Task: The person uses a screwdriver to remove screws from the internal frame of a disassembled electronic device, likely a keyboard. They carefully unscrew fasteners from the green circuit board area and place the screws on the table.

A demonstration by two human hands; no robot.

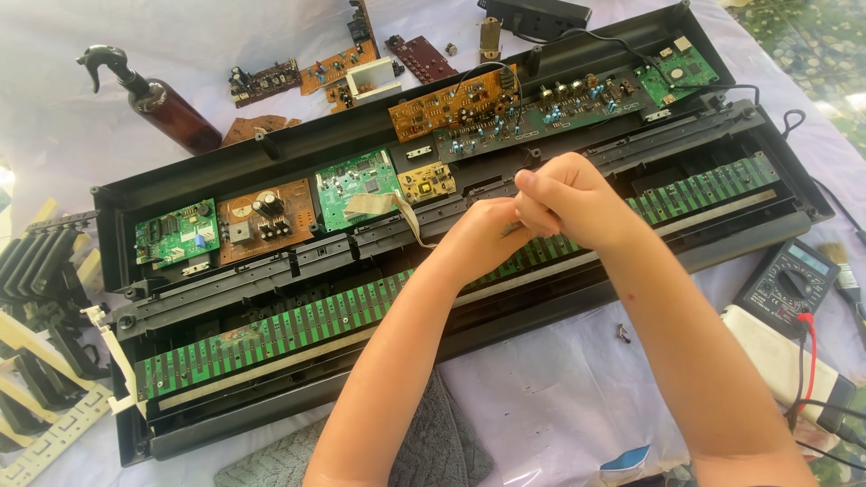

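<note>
An opened black electronic keyboard case point(117, 225) lies across the table with green and brown circuit boards point(266, 216) inside and a long green contact strip point(298, 320) along its front. My left hand point(483, 236) and my right hand point(564, 200) meet over the middle of the case. Both pinch the end of a flat beige ribbon cable point(379, 203) that runs left toward a green board point(356, 185). What lies between the fingers is hidden.
A brown spray bottle point(167, 104) lies at the back left. Loose circuit boards point(338, 68) sit behind the case. Removed key sets point(41, 280) pile at the left. A multimeter point(789, 284) with red lead, a brush point(843, 271), a grey cloth point(433, 442) and a small screw point(622, 334) lie near.
</note>
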